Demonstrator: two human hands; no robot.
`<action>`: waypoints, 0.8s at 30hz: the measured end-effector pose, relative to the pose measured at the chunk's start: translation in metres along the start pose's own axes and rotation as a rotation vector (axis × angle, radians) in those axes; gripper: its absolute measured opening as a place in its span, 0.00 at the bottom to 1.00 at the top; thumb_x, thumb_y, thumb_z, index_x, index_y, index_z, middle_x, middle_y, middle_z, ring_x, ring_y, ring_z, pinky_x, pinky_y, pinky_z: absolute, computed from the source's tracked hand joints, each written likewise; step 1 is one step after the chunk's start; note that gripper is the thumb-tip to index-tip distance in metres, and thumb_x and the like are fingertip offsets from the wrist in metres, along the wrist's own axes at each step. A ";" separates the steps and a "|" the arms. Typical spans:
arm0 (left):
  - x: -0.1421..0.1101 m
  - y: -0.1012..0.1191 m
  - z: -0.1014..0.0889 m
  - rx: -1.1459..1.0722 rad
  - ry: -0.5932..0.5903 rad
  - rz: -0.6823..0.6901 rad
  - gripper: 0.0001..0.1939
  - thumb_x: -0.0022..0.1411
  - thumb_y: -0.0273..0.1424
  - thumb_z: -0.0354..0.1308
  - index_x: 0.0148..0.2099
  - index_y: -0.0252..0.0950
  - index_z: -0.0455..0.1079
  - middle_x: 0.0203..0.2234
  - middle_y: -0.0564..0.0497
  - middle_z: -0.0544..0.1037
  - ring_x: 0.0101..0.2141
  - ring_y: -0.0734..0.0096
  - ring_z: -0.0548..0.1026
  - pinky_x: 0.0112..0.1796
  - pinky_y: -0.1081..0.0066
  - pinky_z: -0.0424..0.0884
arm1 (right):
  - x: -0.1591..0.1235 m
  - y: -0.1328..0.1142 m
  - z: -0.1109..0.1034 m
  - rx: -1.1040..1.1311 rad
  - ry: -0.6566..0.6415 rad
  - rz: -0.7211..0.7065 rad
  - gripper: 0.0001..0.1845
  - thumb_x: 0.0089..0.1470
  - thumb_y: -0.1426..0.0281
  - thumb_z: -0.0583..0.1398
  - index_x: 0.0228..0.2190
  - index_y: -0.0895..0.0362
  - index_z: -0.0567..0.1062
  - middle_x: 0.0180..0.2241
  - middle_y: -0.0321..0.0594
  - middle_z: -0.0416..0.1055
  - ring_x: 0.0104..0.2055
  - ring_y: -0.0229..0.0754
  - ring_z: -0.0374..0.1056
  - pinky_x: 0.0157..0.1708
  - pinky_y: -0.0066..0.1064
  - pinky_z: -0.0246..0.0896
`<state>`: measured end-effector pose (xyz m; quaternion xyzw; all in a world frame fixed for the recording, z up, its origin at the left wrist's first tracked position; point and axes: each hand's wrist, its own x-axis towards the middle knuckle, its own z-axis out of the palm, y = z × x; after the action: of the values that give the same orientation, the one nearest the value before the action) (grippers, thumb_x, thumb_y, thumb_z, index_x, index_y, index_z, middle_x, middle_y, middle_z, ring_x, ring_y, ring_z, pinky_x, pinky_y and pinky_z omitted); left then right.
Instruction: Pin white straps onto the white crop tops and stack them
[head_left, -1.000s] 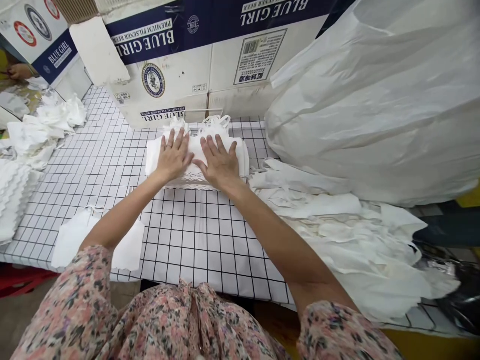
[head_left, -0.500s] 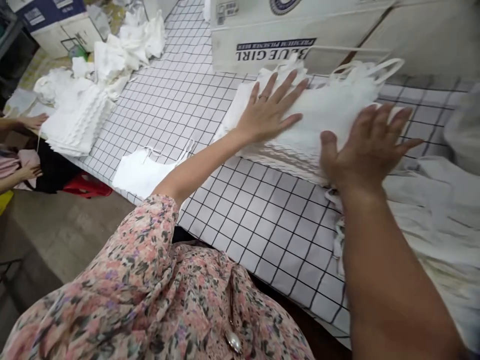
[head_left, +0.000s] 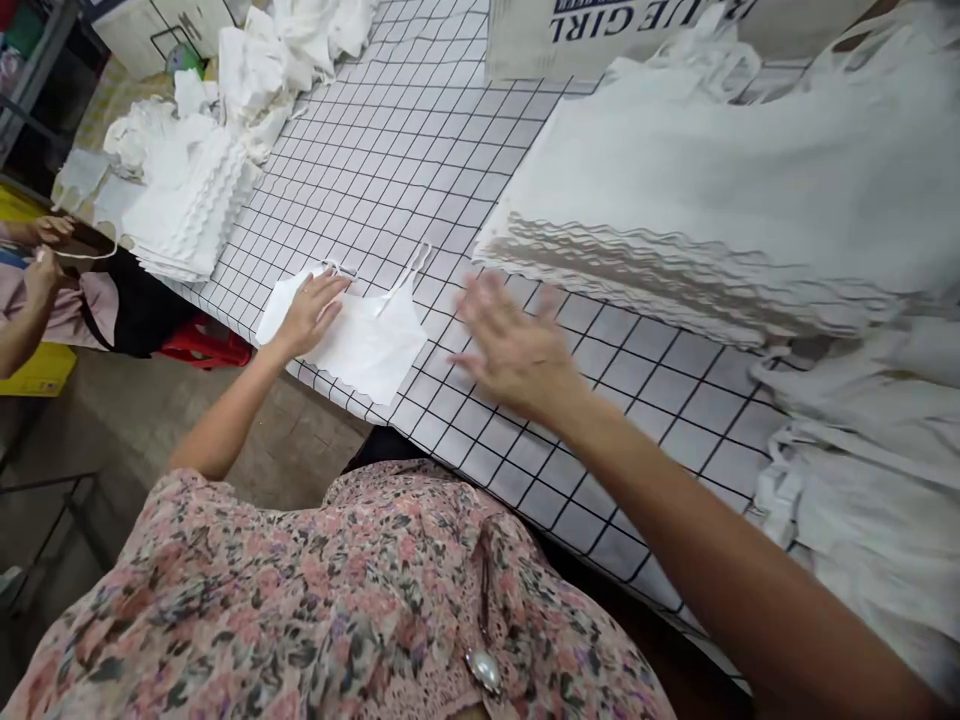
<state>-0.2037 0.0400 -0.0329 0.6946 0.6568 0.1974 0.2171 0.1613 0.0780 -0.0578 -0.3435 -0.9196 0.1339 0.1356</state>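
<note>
Your left grip [head_left: 311, 315] lies flat on a single strappy white piece [head_left: 367, 345] at nine o'clock; your right grip [head_left: 514, 345] is spread open, clear of the bench [head_left: 420, 130], with the scalloped white stack [head_left: 675, 200] at two o'clock.

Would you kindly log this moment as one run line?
left hand: on white strappy garment | right hand: open, above grid tablecloth
</note>
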 end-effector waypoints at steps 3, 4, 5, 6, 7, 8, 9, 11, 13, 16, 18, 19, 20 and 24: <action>0.033 -0.034 -0.017 0.035 -0.170 -0.010 0.25 0.74 0.37 0.56 0.69 0.45 0.72 0.75 0.50 0.65 0.79 0.60 0.50 0.78 0.53 0.33 | 0.011 -0.036 0.044 0.038 -0.164 -0.194 0.40 0.73 0.46 0.49 0.77 0.50 0.54 0.80 0.48 0.39 0.83 0.60 0.39 0.76 0.75 0.32; 0.042 -0.042 -0.019 0.041 -0.195 -0.015 0.26 0.73 0.38 0.57 0.70 0.45 0.71 0.77 0.51 0.62 0.80 0.59 0.47 0.78 0.53 0.31 | 0.011 -0.041 0.055 0.052 -0.186 -0.209 0.40 0.73 0.45 0.49 0.77 0.51 0.55 0.80 0.49 0.38 0.82 0.60 0.40 0.75 0.76 0.34; 0.049 -0.048 -0.019 0.041 -0.201 -0.016 0.27 0.72 0.39 0.58 0.71 0.46 0.70 0.78 0.52 0.58 0.80 0.59 0.44 0.78 0.53 0.30 | 0.009 -0.043 0.063 0.066 -0.194 -0.208 0.41 0.73 0.45 0.48 0.77 0.51 0.55 0.79 0.49 0.38 0.82 0.61 0.40 0.75 0.76 0.35; 0.054 -0.053 -0.019 0.034 -0.192 -0.010 0.29 0.71 0.40 0.60 0.71 0.46 0.69 0.79 0.52 0.56 0.81 0.59 0.42 0.78 0.54 0.29 | 0.005 -0.043 0.068 0.078 -0.190 -0.203 0.42 0.73 0.44 0.48 0.77 0.51 0.54 0.79 0.49 0.38 0.82 0.61 0.40 0.75 0.77 0.36; 0.057 -0.057 -0.018 0.023 -0.175 -0.002 0.30 0.70 0.41 0.60 0.72 0.46 0.69 0.79 0.53 0.55 0.81 0.59 0.42 0.77 0.54 0.29 | 0.001 -0.042 0.071 0.087 -0.182 -0.200 0.42 0.73 0.44 0.48 0.77 0.51 0.53 0.80 0.49 0.38 0.82 0.61 0.39 0.75 0.77 0.36; 0.058 -0.059 -0.017 0.012 -0.156 0.006 0.30 0.70 0.42 0.61 0.71 0.46 0.69 0.79 0.53 0.54 0.81 0.59 0.41 0.77 0.55 0.28 | -0.002 -0.040 0.072 0.090 -0.171 -0.199 0.43 0.72 0.43 0.48 0.78 0.51 0.52 0.80 0.48 0.37 0.83 0.61 0.39 0.75 0.77 0.36; 0.059 -0.059 -0.016 0.002 -0.138 0.005 0.29 0.70 0.43 0.62 0.71 0.46 0.70 0.79 0.54 0.55 0.81 0.58 0.42 0.77 0.56 0.28 | -0.006 -0.038 0.072 0.086 -0.162 -0.202 0.43 0.72 0.43 0.48 0.78 0.51 0.51 0.80 0.48 0.37 0.83 0.61 0.38 0.75 0.77 0.36; 0.059 -0.057 -0.018 -0.028 -0.081 -0.027 0.28 0.70 0.47 0.64 0.68 0.45 0.72 0.77 0.54 0.61 0.79 0.58 0.46 0.77 0.59 0.33 | -0.010 -0.035 0.071 0.064 -0.150 -0.213 0.43 0.73 0.43 0.46 0.78 0.52 0.51 0.80 0.49 0.37 0.83 0.61 0.39 0.74 0.77 0.38; 0.058 -0.052 -0.022 -0.071 0.037 -0.072 0.26 0.70 0.50 0.66 0.63 0.43 0.75 0.71 0.56 0.69 0.75 0.63 0.55 0.76 0.63 0.44 | -0.012 -0.035 0.070 0.042 -0.130 -0.224 0.44 0.73 0.43 0.44 0.77 0.53 0.52 0.80 0.50 0.37 0.82 0.62 0.40 0.73 0.78 0.40; 0.049 -0.043 -0.021 -0.086 0.266 -0.115 0.22 0.73 0.51 0.63 0.56 0.40 0.75 0.64 0.55 0.71 0.67 0.70 0.61 0.72 0.63 0.54 | -0.013 -0.036 0.071 0.035 -0.077 -0.244 0.44 0.73 0.43 0.42 0.78 0.54 0.49 0.80 0.51 0.38 0.82 0.62 0.42 0.72 0.78 0.41; 0.033 -0.033 -0.007 -0.062 0.357 -0.122 0.19 0.75 0.50 0.61 0.52 0.39 0.76 0.61 0.50 0.72 0.66 0.64 0.62 0.71 0.56 0.57 | -0.013 -0.036 0.073 0.044 -0.042 -0.260 0.44 0.74 0.44 0.43 0.79 0.53 0.43 0.80 0.52 0.39 0.82 0.62 0.41 0.73 0.77 0.38; 0.023 -0.026 0.004 -0.048 0.360 -0.102 0.19 0.76 0.49 0.59 0.53 0.39 0.76 0.60 0.48 0.72 0.65 0.61 0.63 0.70 0.53 0.59 | -0.013 -0.036 0.073 0.047 -0.028 -0.265 0.45 0.74 0.44 0.43 0.79 0.53 0.41 0.80 0.52 0.39 0.82 0.61 0.41 0.73 0.77 0.37; 0.011 -0.018 0.019 -0.035 0.323 -0.063 0.19 0.77 0.49 0.57 0.54 0.40 0.76 0.60 0.47 0.73 0.65 0.59 0.66 0.70 0.52 0.61 | -0.014 -0.036 0.074 0.046 -0.015 -0.269 0.45 0.74 0.44 0.43 0.79 0.53 0.40 0.80 0.53 0.40 0.82 0.61 0.42 0.73 0.77 0.37; -0.036 0.017 0.078 0.153 0.013 0.149 0.31 0.81 0.48 0.45 0.78 0.42 0.56 0.77 0.43 0.60 0.78 0.53 0.52 0.77 0.47 0.47 | -0.014 -0.036 0.073 0.009 0.009 -0.277 0.44 0.74 0.45 0.44 0.78 0.56 0.45 0.79 0.54 0.43 0.81 0.62 0.44 0.71 0.77 0.42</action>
<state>-0.1483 -0.0004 -0.0871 0.7547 0.6179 0.1670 0.1439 0.1248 0.0311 -0.1155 -0.2134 -0.9570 0.1163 0.1584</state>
